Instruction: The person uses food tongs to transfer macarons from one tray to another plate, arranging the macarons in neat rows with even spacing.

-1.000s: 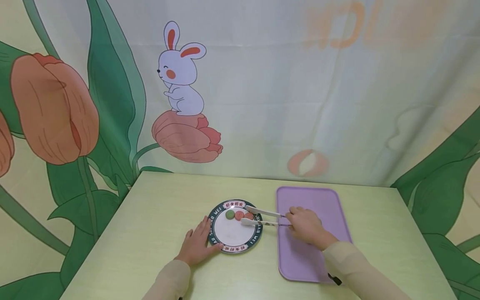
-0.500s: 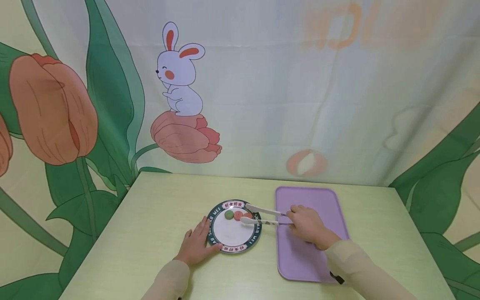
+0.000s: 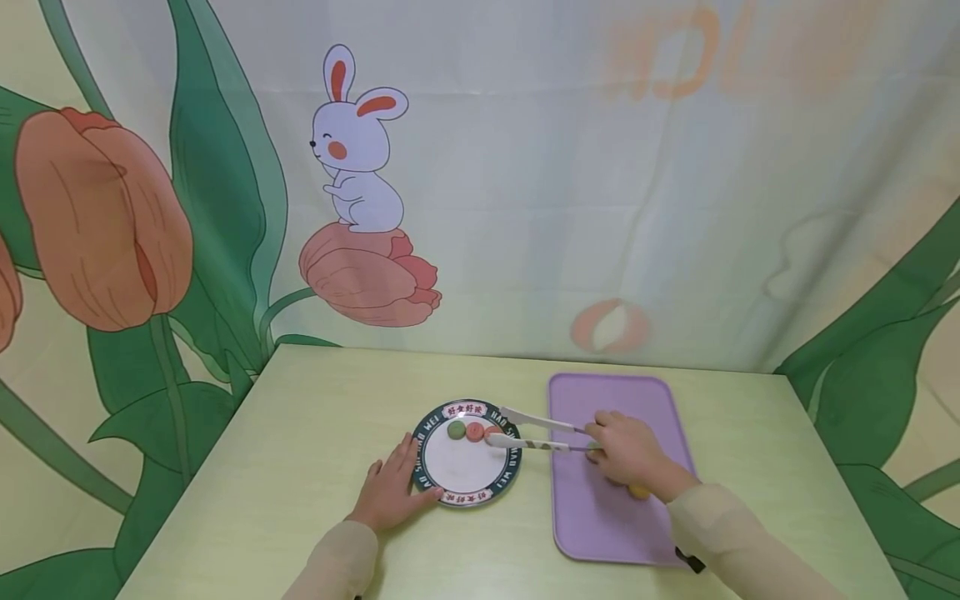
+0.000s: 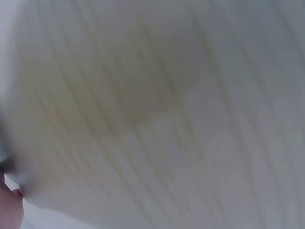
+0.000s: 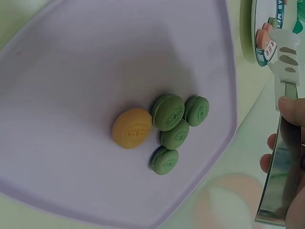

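My left hand (image 3: 392,485) lies at the left side of the round plate (image 3: 459,479), fingers stretched out and resting along its dark rim. A green macaron (image 3: 457,430) and two pink macarons (image 3: 475,431) sit in a row near the back of the plate. My right hand (image 3: 630,450) grips a pair of tongs (image 3: 528,443) from above the purple tray. Their white tips are spread apart over the plate's right side, near the rightmost pink macaron, with nothing pinched between them. The left wrist view shows only a blurred pale surface.
Beneath my right hand, the purple tray (image 3: 600,533) holds a yellow-orange macaron (image 5: 132,128) and several green macarons (image 5: 167,112) bunched together. A printed curtain (image 3: 510,208) hangs behind the table's back edge.
My right hand has drawn the tongs slightly to the right, and a yellow-orange macaron now shows under the wrist. My left hand and the macarons on the plate have stayed put.
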`<action>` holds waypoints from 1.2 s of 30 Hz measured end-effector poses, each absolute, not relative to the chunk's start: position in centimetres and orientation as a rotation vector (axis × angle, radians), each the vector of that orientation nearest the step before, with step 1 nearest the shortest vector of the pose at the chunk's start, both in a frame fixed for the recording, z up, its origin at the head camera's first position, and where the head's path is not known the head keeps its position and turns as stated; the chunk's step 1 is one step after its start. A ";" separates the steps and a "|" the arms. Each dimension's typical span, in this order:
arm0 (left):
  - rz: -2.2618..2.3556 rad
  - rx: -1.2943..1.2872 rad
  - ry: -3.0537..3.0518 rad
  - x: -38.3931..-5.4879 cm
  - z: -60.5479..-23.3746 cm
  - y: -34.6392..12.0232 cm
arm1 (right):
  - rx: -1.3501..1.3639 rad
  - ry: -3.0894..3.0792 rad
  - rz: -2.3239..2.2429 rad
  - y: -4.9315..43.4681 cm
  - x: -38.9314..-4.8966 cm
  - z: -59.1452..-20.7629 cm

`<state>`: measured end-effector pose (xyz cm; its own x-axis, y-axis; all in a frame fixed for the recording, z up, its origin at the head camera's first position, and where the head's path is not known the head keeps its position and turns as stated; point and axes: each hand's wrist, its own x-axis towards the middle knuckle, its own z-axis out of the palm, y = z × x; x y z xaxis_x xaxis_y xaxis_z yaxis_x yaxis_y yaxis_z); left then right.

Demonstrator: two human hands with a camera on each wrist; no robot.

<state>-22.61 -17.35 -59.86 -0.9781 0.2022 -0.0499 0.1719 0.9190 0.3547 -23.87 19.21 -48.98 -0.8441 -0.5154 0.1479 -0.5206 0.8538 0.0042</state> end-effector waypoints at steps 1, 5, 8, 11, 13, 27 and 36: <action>0.544 0.293 2.995 -22.6 -59.9 -17.3 | 0.812 -2.876 0.057 19.4 -23.9 -49.1; 0.543 0.295 2.995 -22.7 -59.9 -17.3 | 0.812 -2.847 0.067 19.9 -23.9 -49.3; 0.553 0.294 2.994 -22.6 -59.8 -17.3 | 0.811 -2.837 0.071 20.2 -23.9 -49.4; 0.559 0.295 2.995 -22.6 -59.8 -17.3 | 0.814 -2.829 0.065 20.5 -23.8 -49.2; 0.558 0.297 2.994 -22.6 -59.8 -17.3 | 0.819 -2.823 0.061 20.7 -23.6 -49.1; 0.572 0.310 3.010 -22.6 -59.7 -17.3 | 0.854 -2.783 0.124 22.8 -22.8 -48.7; 0.571 0.291 2.986 -22.5 -59.4 -17.3 | 0.828 -2.776 0.110 23.7 -22.4 -48.8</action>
<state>-22.50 -17.25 -59.39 -0.9780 0.2025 -0.0503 0.1697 0.9121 0.3733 -22.40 23.72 -48.76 -0.8100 -0.5297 0.2516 -0.5480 0.8365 -0.0031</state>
